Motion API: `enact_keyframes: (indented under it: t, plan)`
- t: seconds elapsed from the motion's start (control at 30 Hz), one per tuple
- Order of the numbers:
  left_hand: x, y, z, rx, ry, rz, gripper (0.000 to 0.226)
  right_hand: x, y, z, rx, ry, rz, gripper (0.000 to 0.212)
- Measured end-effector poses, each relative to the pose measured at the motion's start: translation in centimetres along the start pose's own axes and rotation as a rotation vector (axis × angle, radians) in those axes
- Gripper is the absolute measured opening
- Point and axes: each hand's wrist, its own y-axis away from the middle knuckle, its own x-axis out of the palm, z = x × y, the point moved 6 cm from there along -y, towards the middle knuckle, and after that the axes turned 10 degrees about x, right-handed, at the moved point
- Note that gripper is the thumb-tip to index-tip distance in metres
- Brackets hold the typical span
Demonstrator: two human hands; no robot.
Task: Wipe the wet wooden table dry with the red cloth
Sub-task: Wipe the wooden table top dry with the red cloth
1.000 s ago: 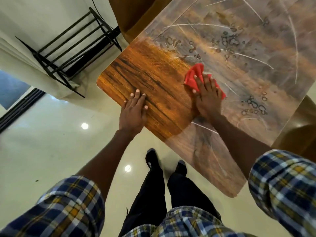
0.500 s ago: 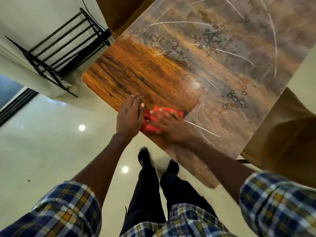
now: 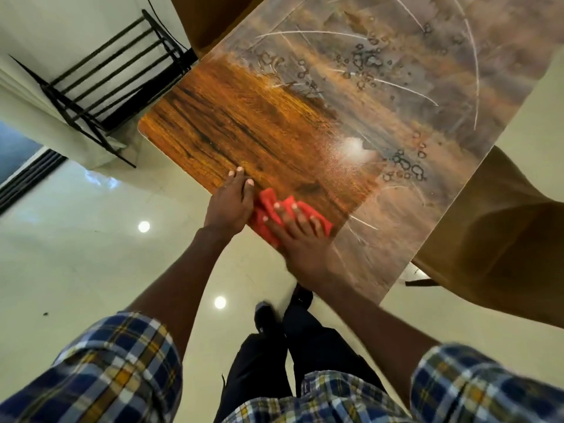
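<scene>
My right hand [image 3: 300, 239] lay flat on the red cloth [image 3: 268, 209], fingers spread and pressing it down rather than pinching it; that grip pinned the cloth to the wooden desk [image 3: 244, 129] at its near edge. My left hand [image 3: 229, 203] rested beside the cloth, touching it, fingers close together and holding nothing, steadying the desk at that same edge. Beyond the cloth the wood looked dry and orange-brown; farther from the cloth, a grey film with beads of water [image 3: 409, 167] and pale streaks covered the surface. To do this stroke well, I judged, I needed even palm pressure, overlapping passes pushed out from the cloth into the film, and a fresh fold once the cloth soaked through, lest it only smear.
</scene>
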Motion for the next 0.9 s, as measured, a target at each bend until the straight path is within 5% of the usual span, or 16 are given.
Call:
enact_keyframes:
  t: [0.2, 0.37, 0.43, 0.73, 0.9]
  plan:
    - [1.8, 1.7, -2.5, 0.183, -0.063, -0.035, 0.046, -0.1, 0.8, -3.7, -0.304, 0.076, 0.114, 0.061]
    - [4.9, 4.8, -3.8, 0.220, -0.060, 0.015, 0.038, -6.5, -5.2, -18.0, 0.285, -0.040, 0.035, 0.064]
    - [5.6, 5.3, -3.5, 0.209, -0.067, 0.051, 0.040, -7.5, -4.5, -20.2, 0.376, -0.068, 0.003, 0.067]
    - [5.4, 5.2, -4.1, 0.173, -0.097, 0.062, 0.041, -0.1, 7.3, -5.3, 0.115, 0.048, 0.016, 0.065]
    - [6.9, 6.5, -4.5, 0.201, -0.105, -0.012, 0.044, -0.2, 9.4, -5.2, -0.094, 0.051, 0.083, 0.058]
